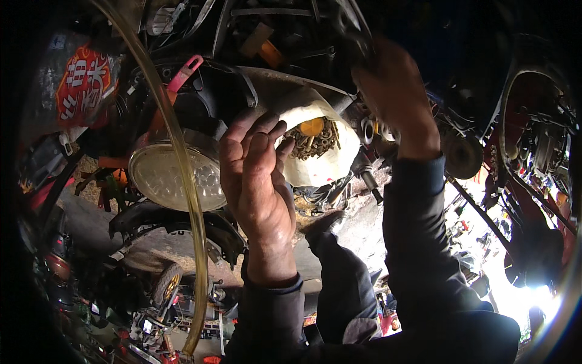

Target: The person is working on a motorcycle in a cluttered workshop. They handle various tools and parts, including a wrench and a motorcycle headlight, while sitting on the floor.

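My left hand is raised in the middle, fingers loosely bent and nothing visible in them, beside a pale bag of small metal fasteners with a round orange piece among them. My right hand reaches up to a dark metal part at the top; its fingers are curled and mostly in shadow, so what they hold is unclear. A round headlamp lies left of my left hand, with a yellowish clear hose hanging across it.
Motorcycle frames and parts crowd the view. A red printed package and a pink-handled tool sit at upper left. A curved black fender lies below the headlamp. A wheel stands at lower left; bright light enters at lower right.
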Demonstrator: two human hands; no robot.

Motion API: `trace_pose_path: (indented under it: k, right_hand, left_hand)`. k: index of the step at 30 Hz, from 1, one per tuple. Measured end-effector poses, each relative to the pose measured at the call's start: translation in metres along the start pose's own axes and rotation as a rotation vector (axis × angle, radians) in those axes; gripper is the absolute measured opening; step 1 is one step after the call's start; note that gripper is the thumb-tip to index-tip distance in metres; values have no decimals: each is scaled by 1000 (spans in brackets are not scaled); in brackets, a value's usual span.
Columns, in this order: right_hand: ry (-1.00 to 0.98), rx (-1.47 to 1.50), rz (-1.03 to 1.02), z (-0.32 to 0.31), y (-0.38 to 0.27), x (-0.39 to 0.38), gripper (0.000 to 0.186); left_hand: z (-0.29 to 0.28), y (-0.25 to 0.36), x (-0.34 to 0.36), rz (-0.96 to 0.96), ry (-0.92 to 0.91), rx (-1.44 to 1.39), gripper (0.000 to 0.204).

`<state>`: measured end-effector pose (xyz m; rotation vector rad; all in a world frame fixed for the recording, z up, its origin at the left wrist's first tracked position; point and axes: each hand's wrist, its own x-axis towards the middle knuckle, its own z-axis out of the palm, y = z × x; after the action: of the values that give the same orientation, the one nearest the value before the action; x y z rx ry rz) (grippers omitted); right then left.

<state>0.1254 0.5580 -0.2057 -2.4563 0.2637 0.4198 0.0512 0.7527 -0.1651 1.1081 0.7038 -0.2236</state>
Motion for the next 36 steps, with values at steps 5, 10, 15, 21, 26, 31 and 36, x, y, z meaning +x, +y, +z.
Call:
trace_pose_path:
  k: [5,10,15,21,26,31,36]
  right_hand:
    - [-170,359,-141,-2,1,-99,31]
    - [22,450,265,71,11,-271,29]
    - [135,675,1002,182,53,-394,33]
    - [-134,190,961,262,101,-412,22]
    - [-161,75,1146,287,138,-365,34]
    - [-44,231,873,190,71,-317,27]
    - [291,440,225,74,17,-158,12]
  left_hand:
    - [-2,-3,1,-45,43,-57,43]
    - [-12,6,3,119,-44,-155,54]
    - [-13,5,2,116,-53,-179,56]
    - [-16,1,2,94,-42,-127,55]
    - [-20,13,7,148,-118,-168,58]
    - [-23,31,10,197,-179,-290,68]
    - [-29,38,23,130,-343,-459,69]
